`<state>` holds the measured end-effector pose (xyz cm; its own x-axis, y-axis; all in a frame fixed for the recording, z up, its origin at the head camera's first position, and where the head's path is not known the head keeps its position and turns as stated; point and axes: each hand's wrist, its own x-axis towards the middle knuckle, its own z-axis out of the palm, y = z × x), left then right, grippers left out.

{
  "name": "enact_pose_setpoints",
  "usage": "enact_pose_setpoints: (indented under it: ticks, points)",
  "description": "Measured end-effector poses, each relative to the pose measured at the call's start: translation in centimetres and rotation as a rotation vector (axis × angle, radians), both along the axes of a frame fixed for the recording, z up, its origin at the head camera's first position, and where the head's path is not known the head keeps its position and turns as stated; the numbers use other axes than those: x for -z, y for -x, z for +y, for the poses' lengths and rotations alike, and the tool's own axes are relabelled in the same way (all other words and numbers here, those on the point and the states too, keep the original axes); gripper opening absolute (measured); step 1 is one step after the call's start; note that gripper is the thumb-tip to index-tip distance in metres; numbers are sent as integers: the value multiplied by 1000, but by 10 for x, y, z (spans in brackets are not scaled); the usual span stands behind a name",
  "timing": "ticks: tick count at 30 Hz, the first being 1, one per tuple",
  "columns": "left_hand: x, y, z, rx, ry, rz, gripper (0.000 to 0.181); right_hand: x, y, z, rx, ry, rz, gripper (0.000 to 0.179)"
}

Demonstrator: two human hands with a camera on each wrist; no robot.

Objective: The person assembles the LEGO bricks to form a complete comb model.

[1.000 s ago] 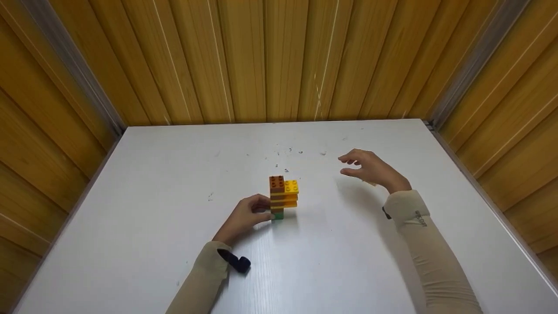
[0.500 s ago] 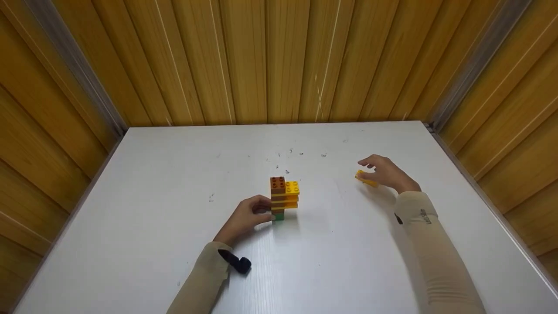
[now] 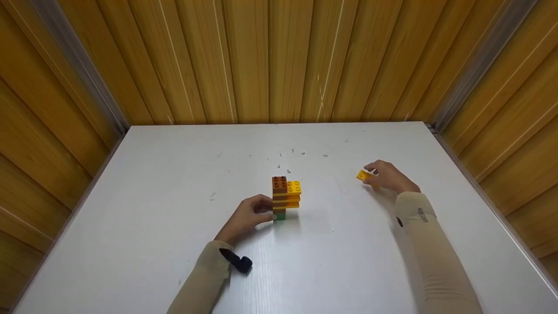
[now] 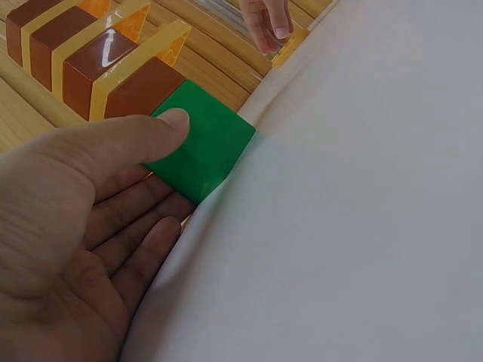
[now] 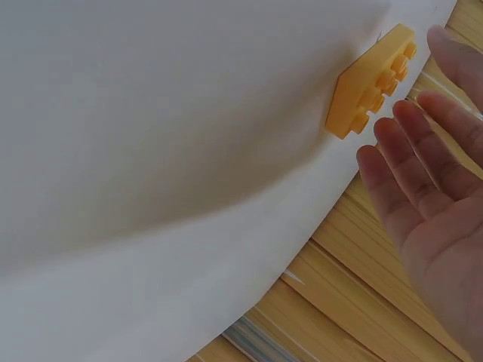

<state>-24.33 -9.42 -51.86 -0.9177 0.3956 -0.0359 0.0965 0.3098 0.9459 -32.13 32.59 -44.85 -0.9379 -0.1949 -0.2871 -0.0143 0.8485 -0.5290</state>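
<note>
In the head view, a tower of toy building bricks stands upright on the table. Brown bricks alternate with yellow plates that jut out to the right, above a green brick at the bottom. My left hand grips the tower low down, its thumb on the green brick and its fingers on the far side. Farther right, a loose yellow brick with studs lies on the table. My right hand hovers over that brick with loosely bent fingers; the right wrist view shows a small gap between fingertips and studs.
The white table has small dark marks near its back. Wood-patterned panels stand along its back and both sides. A black wrist camera sits by the left sleeve.
My right hand has moved to the right and slightly toward me, to the loose yellow brick, which was mostly hidden before. The left hand and the tower have stayed in place.
</note>
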Motion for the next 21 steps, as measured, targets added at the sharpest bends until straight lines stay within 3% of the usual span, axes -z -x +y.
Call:
enact_pose_setpoints:
  ticks: [10,21]
  points:
    - [0,0,0,6,-8,3,31,7,4,-2,20,-45,-11,57]
    - [0,1,1,5,-6,3,36,14,-2,-1,17,-26,-13,48]
